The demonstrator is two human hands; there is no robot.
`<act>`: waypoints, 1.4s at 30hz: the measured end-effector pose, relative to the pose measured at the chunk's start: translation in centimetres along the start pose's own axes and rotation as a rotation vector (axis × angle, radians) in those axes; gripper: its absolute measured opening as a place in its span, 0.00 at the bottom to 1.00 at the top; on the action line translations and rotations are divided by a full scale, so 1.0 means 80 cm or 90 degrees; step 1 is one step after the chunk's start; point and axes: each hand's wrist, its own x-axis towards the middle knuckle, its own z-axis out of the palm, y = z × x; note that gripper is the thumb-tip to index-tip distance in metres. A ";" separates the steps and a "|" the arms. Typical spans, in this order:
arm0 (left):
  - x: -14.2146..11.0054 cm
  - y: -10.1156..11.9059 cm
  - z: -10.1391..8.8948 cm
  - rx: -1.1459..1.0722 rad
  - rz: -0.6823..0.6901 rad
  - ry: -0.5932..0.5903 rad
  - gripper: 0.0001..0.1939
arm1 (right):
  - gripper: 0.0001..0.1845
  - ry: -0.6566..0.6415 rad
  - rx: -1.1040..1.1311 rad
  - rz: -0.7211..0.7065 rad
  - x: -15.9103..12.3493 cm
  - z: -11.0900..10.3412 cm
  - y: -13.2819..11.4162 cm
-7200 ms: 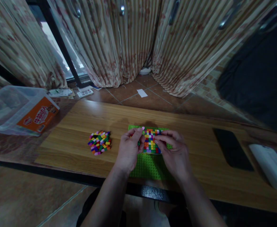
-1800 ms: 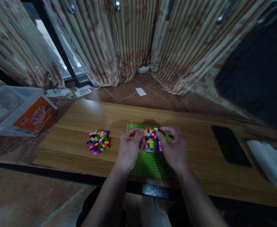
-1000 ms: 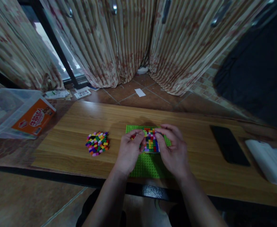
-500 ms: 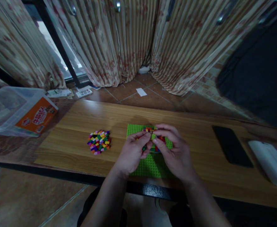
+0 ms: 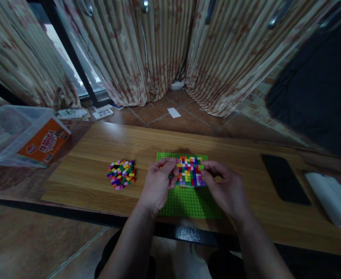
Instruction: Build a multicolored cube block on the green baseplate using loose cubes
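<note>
The right hand (image 5: 227, 188) pinches a lime brick (image 5: 201, 167) at the right edge of the colourful bricks (image 5: 189, 171) on a green board (image 5: 187, 205) on the tabletop (image 5: 85, 166); the left hand (image 5: 158, 183) curls around a dark brick (image 5: 170, 176).

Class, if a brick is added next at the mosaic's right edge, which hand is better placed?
Probably the right hand: it's at that edge of the mosaic, seemingly pinching a lime brick; the left hand is opposite.
</note>
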 end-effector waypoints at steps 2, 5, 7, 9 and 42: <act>0.000 0.000 0.000 0.001 0.003 -0.001 0.11 | 0.09 -0.003 -0.002 -0.017 0.000 0.000 0.000; 0.001 -0.001 0.000 0.002 0.003 0.001 0.11 | 0.11 -0.020 -0.003 -0.058 -0.001 -0.001 0.003; 0.001 -0.002 0.000 0.004 0.000 0.001 0.11 | 0.11 -0.031 -0.014 -0.081 -0.001 0.000 0.005; 0.001 -0.003 0.001 0.005 0.000 -0.001 0.11 | 0.11 -0.033 -0.019 -0.094 -0.001 0.001 0.007; 0.001 -0.004 0.001 0.014 0.000 -0.005 0.12 | 0.07 0.047 -0.056 -0.027 0.000 0.012 -0.003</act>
